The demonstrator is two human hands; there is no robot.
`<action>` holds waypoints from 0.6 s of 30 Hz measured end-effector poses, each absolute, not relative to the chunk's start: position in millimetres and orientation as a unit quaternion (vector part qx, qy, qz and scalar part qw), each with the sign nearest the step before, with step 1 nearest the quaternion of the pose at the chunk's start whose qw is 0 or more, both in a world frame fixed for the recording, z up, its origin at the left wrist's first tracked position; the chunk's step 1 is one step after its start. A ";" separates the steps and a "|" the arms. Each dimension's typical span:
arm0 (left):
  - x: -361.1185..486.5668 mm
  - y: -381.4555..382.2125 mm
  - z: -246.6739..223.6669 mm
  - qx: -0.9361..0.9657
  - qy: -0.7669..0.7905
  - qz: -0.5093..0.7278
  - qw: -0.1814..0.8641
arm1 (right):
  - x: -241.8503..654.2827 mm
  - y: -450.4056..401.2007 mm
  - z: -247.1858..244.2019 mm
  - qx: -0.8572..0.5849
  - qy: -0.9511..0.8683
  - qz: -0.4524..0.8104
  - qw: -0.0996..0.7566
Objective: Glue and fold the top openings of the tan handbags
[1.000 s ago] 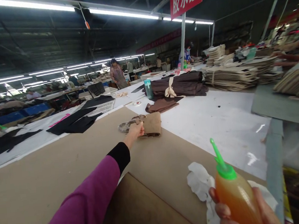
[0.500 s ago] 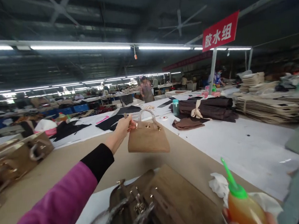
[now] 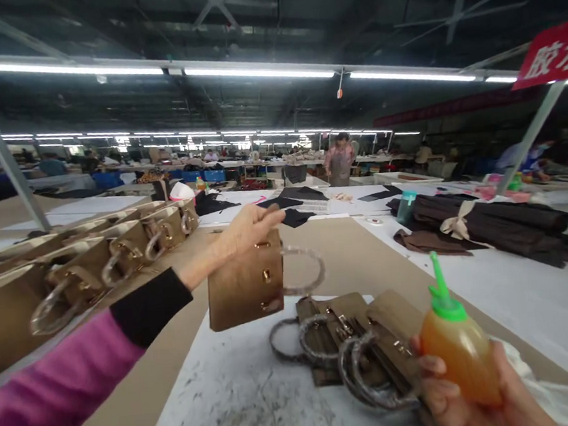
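Note:
My left hand [image 3: 252, 233] grips a brown handbag panel [image 3: 243, 284] by its upper edge and holds it up over the white work sheet. Metal fittings and a plastic-wrapped handle show on the panel, with the handle loop sticking out to the right. In my right hand [image 3: 451, 384] is a squeeze bottle [image 3: 458, 350] of amber liquid, upright, its green nozzle pointing up. Between the hands, several brown handbag panels [image 3: 395, 323] lie overlapped on the sheet, their wrapped handles [image 3: 365, 379] toward me.
A row of brown handbags [image 3: 83, 272] stands on the left. Dark rolled material [image 3: 496, 226] tied with a pale strip lies at right, beside a teal cup [image 3: 406, 206]. Black pieces [image 3: 297, 195] lie farther back. Another person [image 3: 340, 159] stands across the room.
My view has swung left, bringing more of the handbag row into sight. The held panel has come closer and turned so its handle points right. The bottle has risen into fuller view.

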State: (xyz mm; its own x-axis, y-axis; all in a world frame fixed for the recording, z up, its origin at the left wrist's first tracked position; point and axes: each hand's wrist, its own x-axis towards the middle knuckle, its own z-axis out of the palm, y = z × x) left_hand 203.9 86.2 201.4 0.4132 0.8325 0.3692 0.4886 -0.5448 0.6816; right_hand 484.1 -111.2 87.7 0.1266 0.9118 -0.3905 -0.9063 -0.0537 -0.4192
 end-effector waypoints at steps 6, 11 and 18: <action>119.2 -9.8 127.2 0.866 0.303 0.266 0.296 | 433.3 -97.1 111.6 -0.345 0.004 0.641 0.685; 86.0 -44.6 94.3 0.786 0.415 0.328 0.319 | 391.4 -73.3 111.9 -0.307 -0.011 0.704 0.640; 106.6 -32.7 115.4 0.728 0.565 0.265 0.286 | 349.2 -49.4 109.2 -0.316 -0.040 0.739 0.593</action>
State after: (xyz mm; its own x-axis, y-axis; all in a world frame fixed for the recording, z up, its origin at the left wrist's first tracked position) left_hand 106.6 -32.7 115.4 0.2226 0.9729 0.0617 0.6698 -0.1986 0.7155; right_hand 349.2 -49.4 109.2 -0.0963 0.9024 -0.4199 -0.8522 -0.2927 -0.4337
